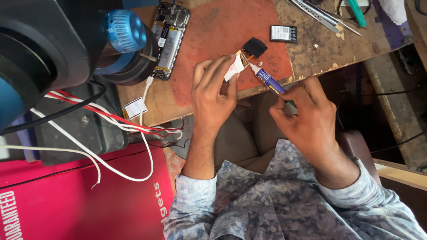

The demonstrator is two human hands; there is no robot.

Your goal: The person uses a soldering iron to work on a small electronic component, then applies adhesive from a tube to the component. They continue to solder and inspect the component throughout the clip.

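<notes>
Sleeves, patterned blue-grey, are filling the near edge, with a red box (84, 195) lying off to the person's left under white and red wires (111, 120).

Right hand (307, 118): is clenching round the rear of a small blue tube (269, 80), thumb and forefinger pinching the body, white nozzle pointing up and left.

Left hand (213, 91): is pinching a small white part (234, 70) between thumb and fingertips, holding it just over the bench edge. A gold-coloured end with a short flex is sticking out toward a black square module (255, 46), which is lying on the red mat (213, 40). The nozzle tip is sitting at, or just beside, that gold end; contact cannot be told.

Step in hand, as judged: something from the tube is being dabbed onto the small part. The next move would be calling for a light, steady squeeze and a still left hand, so that only a dot is landing on the joint and none on the fingers.

Further off: an opened phone (168, 38) is lying back-up at the mat's left edge, partly under a blue-capped lamp head (124, 31). A small black battery (283, 33) is resting on bare wood past the mat; tweezers (318, 15) and a green-handled tool (356, 12) are lying at the far corner.
</notes>
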